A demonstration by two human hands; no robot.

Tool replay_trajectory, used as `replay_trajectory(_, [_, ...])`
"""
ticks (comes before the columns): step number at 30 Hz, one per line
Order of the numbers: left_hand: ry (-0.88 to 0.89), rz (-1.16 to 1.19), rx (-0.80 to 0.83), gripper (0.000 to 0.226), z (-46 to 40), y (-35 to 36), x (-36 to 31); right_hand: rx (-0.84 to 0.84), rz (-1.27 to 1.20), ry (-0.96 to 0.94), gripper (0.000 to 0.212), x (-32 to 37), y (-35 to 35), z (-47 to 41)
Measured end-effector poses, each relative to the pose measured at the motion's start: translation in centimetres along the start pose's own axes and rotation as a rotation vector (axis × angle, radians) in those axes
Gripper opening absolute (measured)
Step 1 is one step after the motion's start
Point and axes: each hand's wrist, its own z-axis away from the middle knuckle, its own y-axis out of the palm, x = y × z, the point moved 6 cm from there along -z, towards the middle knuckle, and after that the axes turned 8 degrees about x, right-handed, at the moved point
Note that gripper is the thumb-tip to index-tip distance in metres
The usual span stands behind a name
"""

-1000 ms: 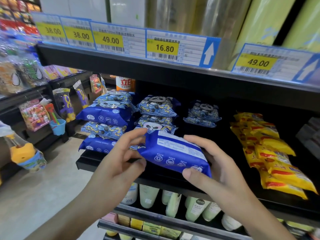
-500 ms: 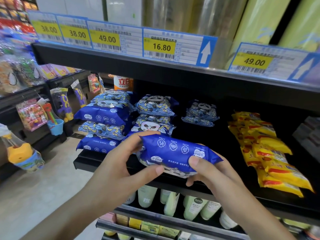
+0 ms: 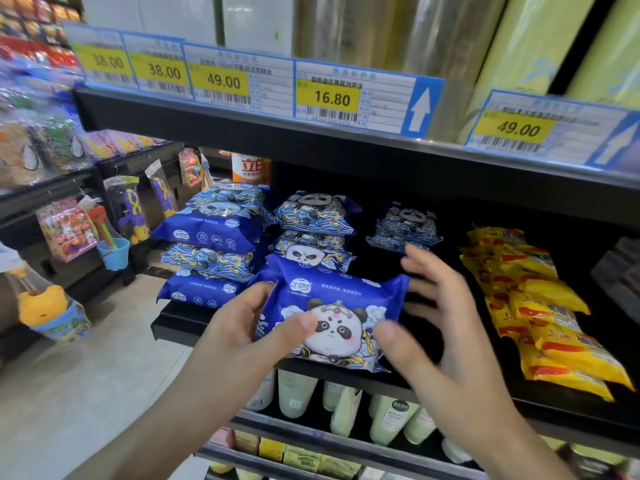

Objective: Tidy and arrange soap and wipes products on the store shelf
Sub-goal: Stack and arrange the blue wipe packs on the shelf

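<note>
A blue wipes pack (image 3: 332,306) with a panda face on top sits tilted at the front of the black shelf (image 3: 173,327). My left hand (image 3: 239,334) grips its left end, thumb on the panda print. My right hand (image 3: 446,334) hovers at the pack's right end with fingers spread and blurred; its thumb lies at the lower right corner. Behind stand a left stack of blue wipes (image 3: 214,237), a middle stack (image 3: 315,216) and a low pile further back (image 3: 405,223).
Yellow soap packs (image 3: 540,306) lie in a row on the right of the shelf. Pale green bottles (image 3: 346,407) stand on the shelf below. Price tags (image 3: 329,95) line the shelf edge above. Hanging toys (image 3: 69,226) fill the rack across the aisle on the left.
The pack has been turned over from its printed back to panda side up. My right hand has loosened from it and spread its fingers, while my left keeps hold.
</note>
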Motion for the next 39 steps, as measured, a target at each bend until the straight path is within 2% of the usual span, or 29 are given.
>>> replay_trajectory(3, [-0.075, 0.056, -0.042, 0.048, -0.1, -0.4, 0.3, 0.095, 0.469, -0.246, 0.083, 2.2, 1.0, -0.3])
replay_trajectory(6, [-0.136, 0.081, -0.087, 0.046, -0.1, -0.6, 0.4, 0.205, 0.713, -0.319, 0.074, 2.7, 2.9, -1.1])
replay_trajectory(9, [-0.175, 0.149, -0.107, 0.047, -0.2, -0.9, 0.3, 0.209, 0.704, -0.344, 0.066, 3.2, 3.3, -2.4])
replay_trajectory(12, [-0.234, 0.390, -0.190, 0.046, -0.7, -2.3, 0.8, 0.175, 0.509, -0.320, 0.060, 3.6, 2.2, -4.4])
replay_trajectory(13, [-0.245, 0.391, -0.212, 0.042, -0.7, -2.7, 1.0, 0.166, 0.445, -0.283, 0.058, 3.4, 1.8, -5.3])
replay_trajectory(15, [-0.187, 0.163, -0.218, 0.019, -0.3, -3.3, 1.5, 0.147, 0.375, -0.201, 0.055, 2.9, 1.2, -7.4])
replay_trajectory(16, [-0.105, -0.014, -0.191, 0.017, 0.3, -3.3, 1.4, 0.145, 0.369, -0.162, 0.054, 2.6, 1.1, -8.6])
replay_trajectory(18, [0.059, -0.387, -0.112, 0.028, 1.5, -2.8, 1.6, 0.165, 0.400, -0.089, 0.053, 1.8, 1.3, -10.6])
replay_trajectory(20, [0.143, -0.729, -0.029, 0.031, 2.0, -2.0, 2.0, 0.192, 0.427, -0.028, 0.053, 0.8, 1.9, -12.0])
replay_trajectory(22, [0.193, -0.962, 0.081, 0.031, 1.7, -0.9, 2.5, 0.194, 0.470, -0.015, 0.053, 0.2, 2.7, -12.7])
replay_trajectory(25, [0.209, -1.034, 0.151, 0.031, 1.3, -0.1, 3.1, 0.159, 0.563, -0.070, 0.052, -0.1, 3.6, -13.0])
replay_trajectory(30, [0.196, -1.018, 0.144, 0.032, 0.5, -0.1, 3.3, 0.123, 0.730, -0.118, 0.054, -0.9, 4.3, -12.7])
replay_trajectory(39, [0.204, -1.045, 0.174, 0.029, -0.1, 1.6, 3.9, 0.145, 0.804, -0.128, 0.067, -1.0, 4.4, -11.6])
